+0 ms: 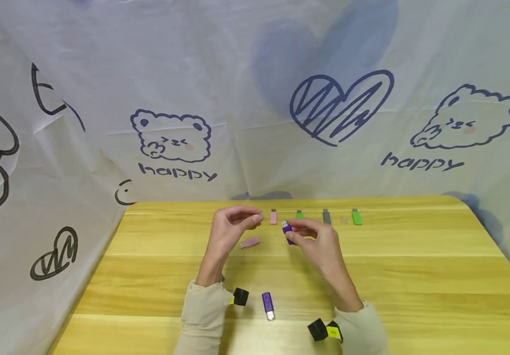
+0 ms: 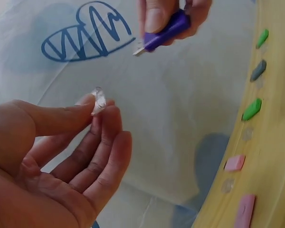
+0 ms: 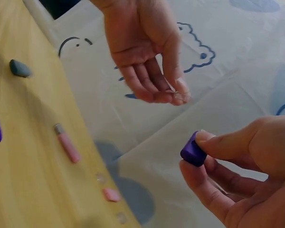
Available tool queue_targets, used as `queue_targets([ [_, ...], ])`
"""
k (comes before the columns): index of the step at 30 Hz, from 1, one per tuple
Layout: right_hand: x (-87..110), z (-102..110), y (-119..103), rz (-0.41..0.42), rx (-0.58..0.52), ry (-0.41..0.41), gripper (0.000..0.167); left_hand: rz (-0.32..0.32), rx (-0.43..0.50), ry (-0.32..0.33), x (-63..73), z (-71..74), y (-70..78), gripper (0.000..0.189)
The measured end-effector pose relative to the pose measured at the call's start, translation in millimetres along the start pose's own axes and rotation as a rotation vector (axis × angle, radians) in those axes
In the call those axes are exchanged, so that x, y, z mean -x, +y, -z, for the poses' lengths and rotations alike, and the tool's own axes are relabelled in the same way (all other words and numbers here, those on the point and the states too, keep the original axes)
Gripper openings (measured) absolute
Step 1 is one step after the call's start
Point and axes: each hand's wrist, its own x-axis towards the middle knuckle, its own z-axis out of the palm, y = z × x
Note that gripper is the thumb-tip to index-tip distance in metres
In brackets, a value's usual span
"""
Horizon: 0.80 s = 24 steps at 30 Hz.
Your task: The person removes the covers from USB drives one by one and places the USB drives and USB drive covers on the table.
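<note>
Between thumb and fingertips, my left hand [image 1: 230, 229] pinches a small clear plastic cap [image 2: 99, 100], held up above the far part of the table. To its right, my right hand [image 1: 319, 244] grips a purple USB flash drive [image 1: 287, 233] by its body, the metal plug bare and pointing toward the cap side. In the left wrist view the cap and the plug are a short gap apart. On the table below the left hand lies a pink USB drive [image 1: 250, 242]. A second purple USB drive [image 1: 267, 304] lies nearer, between the forearms.
Along the back edge of the wooden table [image 1: 436, 276] stand in a row a pink drive [image 1: 273, 217], a green drive [image 1: 299, 214], a grey drive [image 1: 326, 216], a clear cap [image 1: 344, 220] and another green drive [image 1: 357, 217]. A printed cloth [image 1: 246, 98] hangs behind.
</note>
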Motion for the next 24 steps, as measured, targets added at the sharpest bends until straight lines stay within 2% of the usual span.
queue_targets([
  [8,-17.2,-15,23,-0.096,0.028,-0.036,0.018,0.012,-0.054,0.004,-2.0,9.6,-3.6,0.014],
  [15,-32.7,-30,39,-0.148,0.144,-0.045,0.01,0.042,-0.117,0.024,-5.2,13.0,-13.7,0.009],
  [24,-41.9,-41,51,-0.254,0.162,-0.1,0.009,0.063,-0.172,0.005,-5.8,14.3,-18.6,0.007],
])
